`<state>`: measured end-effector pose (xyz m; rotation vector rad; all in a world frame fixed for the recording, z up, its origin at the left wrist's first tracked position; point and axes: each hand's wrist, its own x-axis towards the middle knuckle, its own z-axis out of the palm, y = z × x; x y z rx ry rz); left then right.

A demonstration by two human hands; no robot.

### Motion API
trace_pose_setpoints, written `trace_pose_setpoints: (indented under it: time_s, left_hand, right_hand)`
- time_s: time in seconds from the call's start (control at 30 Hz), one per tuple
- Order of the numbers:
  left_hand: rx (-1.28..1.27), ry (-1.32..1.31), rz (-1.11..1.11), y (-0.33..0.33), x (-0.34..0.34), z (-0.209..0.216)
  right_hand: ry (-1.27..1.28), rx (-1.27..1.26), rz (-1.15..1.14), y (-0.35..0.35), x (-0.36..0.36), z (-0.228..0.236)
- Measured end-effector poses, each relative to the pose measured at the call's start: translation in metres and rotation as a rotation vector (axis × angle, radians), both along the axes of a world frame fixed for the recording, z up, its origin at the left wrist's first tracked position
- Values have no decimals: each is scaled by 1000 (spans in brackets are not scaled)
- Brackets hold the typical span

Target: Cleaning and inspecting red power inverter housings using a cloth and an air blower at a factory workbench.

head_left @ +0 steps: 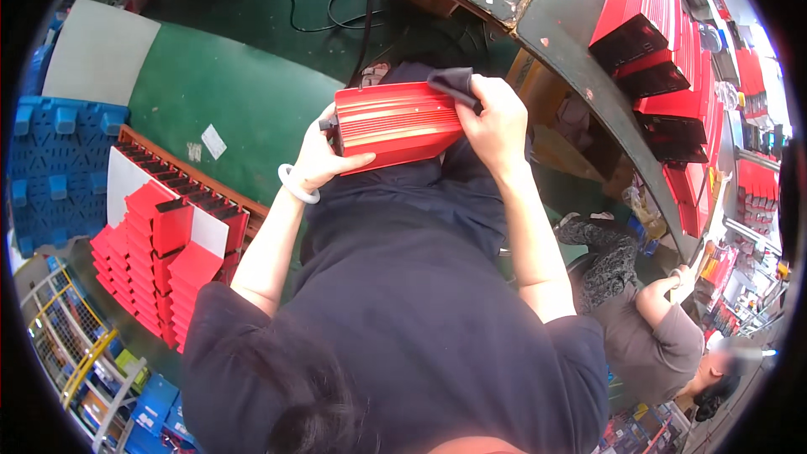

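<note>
In front of my torso is a red ribbed metal case [395,122], lying lengthwise with black fittings on its left end. My left hand [318,155] grips that end, its thumb along the near side; a white ring bracelet circles the wrist. At the other end, my right hand [496,122] pinches a dark cloth [454,82], which lies over the case's upper right corner. The fingers beneath the case are hidden.
Red cartons [168,261] are stacked in a divided box at left, near a blue plastic pallet [63,168]. More red cases [643,34] line the dark workbench [572,59] at right. A co-worker [647,328] sits at lower right. Black cable [370,25] hangs ahead.
</note>
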<state>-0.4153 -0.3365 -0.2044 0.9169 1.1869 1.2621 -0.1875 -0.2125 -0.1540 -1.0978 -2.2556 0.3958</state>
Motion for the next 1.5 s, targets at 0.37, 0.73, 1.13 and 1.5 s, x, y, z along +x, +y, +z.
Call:
trace_pose_setpoints:
  time_s: [0.37,0.73,1.13,1.5]
  left_hand:
    - [-24,400,-38,11,15,12]
    - [58,633,-134,20,22,20]
    - [13,475,-68,24,15,13]
    - [-40,566,-111,29,16,20]
  right_hand:
    - [-274,139,196,-25,-57,17]
    - [298,-441,-33,32,-55,60]
    - [-186,-76,270,0,-21,9]
    - [512,-515,247,37,-50,41]
